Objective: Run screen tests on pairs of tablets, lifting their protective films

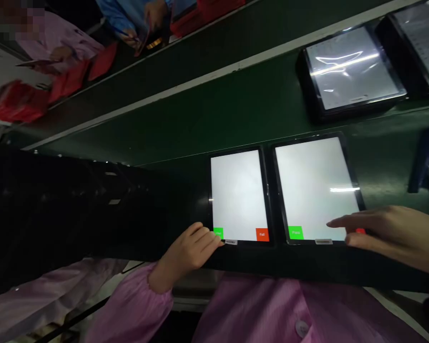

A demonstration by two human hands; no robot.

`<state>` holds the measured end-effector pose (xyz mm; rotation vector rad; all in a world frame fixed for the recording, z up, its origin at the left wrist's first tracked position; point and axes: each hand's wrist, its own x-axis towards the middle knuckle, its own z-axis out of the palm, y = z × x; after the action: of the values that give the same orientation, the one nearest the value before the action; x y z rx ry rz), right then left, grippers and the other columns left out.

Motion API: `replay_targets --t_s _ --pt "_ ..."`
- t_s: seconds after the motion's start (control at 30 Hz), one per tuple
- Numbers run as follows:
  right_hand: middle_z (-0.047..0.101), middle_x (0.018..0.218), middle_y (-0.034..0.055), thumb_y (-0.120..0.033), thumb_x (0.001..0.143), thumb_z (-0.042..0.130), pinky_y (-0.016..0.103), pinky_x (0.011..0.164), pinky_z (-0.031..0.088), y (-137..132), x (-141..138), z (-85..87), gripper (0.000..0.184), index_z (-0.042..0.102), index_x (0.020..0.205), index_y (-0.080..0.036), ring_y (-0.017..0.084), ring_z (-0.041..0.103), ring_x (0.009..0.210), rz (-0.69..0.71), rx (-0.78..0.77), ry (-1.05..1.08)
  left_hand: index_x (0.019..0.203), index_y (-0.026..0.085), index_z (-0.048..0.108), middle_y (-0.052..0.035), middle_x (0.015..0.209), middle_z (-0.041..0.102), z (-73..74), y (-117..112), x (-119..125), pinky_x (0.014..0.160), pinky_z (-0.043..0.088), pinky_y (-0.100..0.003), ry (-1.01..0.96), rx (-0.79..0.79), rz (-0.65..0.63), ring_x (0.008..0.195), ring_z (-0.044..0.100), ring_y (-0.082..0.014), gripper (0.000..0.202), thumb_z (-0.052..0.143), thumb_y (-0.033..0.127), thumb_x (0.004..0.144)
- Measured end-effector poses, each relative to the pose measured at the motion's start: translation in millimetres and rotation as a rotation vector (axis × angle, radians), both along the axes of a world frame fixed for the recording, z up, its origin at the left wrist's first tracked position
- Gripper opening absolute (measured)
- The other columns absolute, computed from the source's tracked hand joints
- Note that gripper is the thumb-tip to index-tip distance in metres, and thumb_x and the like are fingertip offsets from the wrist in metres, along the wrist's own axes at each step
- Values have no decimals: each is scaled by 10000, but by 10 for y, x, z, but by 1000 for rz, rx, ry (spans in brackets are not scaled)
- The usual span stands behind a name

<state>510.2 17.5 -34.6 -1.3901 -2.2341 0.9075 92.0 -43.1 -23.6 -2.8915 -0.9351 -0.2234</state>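
Two tablets lie side by side with lit, nearly white screens. On the left tablet (239, 195) a green button and a red "Fail" button show at the bottom corners. My left hand (195, 245) has its fingers curled together at that tablet's lower-left corner, partly over the green button. The right tablet (312, 186) shows a green "Pass" button at its lower left. Over its lower-right part hovers my right hand (389, 233), index finger stretched out and thumb apart, hiding most of a red button. Whether its fingertip touches the glass I cannot tell.
Behind the tablets runs a green bench surface (200, 114). Film-covered tablets on black stacks (353, 69) stand at the back right. Black items (103, 190) fill the left side. Across the bench, people handle devices near red sleeves (71, 78).
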Motion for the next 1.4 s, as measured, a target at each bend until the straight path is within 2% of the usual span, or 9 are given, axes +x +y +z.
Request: replay_targets --t_s 0.13,0.23,0.33,0.5,0.63,0.9,1.1,1.23,1.4 --pt "764 770 84 -659 1018 495 365 418 475 -152 -248 -75 342 757 1129 -469 240 706 541 231 45 -16 894 198 609 30 727 595 138 440 -97 749 463 -328 56 163 -60 671 545 -143 169 578 107 1033" --pt "748 819 84 -492 1065 478 427 546 549 -182 -501 -36 272 716 1177 -423 267 735 677 290 260 -27 902 191 593 -11 783 573 203 1021 -215 723 452 -353 -23 252 230 724 572 -177 232 504 286 1095" --pt "695 751 69 -345 1070 489 404 504 518 -276 -732 74 212 696 1107 -372 237 685 620 307 376 -45 954 173 585 -59 939 590 169 1563 -273 794 498 -393 -254 211 514 887 625 -221 341 407 411 1122" --pt "663 736 35 -238 1079 492 333 551 494 -602 -958 125 196 685 1106 -253 183 634 626 293 496 -113 943 204 563 -57 985 591 38 1948 -233 850 538 -401 -490 128 626 930 618 -221 339 429 469 1108" --pt "675 818 23 -163 1073 546 320 652 463 -787 -1001 23 148 680 1132 -146 155 600 704 233 592 -202 905 222 532 -41 952 583 63 1998 -260 901 534 -408 -576 99 618 918 588 -207 301 515 467 1081" --pt "582 685 -25 71 948 617 315 560 413 -852 -957 -159 263 676 1152 -85 125 484 601 175 708 -298 900 170 543 -22 867 551 115 2026 -349 914 556 -456 -576 179 447 804 537 -143 534 378 644 1082" --pt "569 629 -52 -83 990 677 287 503 442 -825 -976 -107 70 674 997 -152 99 490 521 263 669 -139 865 156 559 11 846 529 212 2009 -253 968 572 -520 -697 3 483 872 615 -146 489 593 623 1009" --pt "556 621 -69 -146 1063 580 212 467 437 -612 -1009 114 165 647 1207 -193 67 508 461 78 448 -67 896 139 603 27 831 562 392 1822 -247 904 608 -477 -727 -59 561 811 675 -137 430 623 553 1011" --pt "722 802 -7 -441 1080 535 245 454 539 171 -1099 220 547 404 1578 -255 134 641 509 -25 -232 266 957 161 660 58 787 667 430 1256 -441 636 573 -232 -1009 -219 449 702 699 -88 265 621 404 1057"
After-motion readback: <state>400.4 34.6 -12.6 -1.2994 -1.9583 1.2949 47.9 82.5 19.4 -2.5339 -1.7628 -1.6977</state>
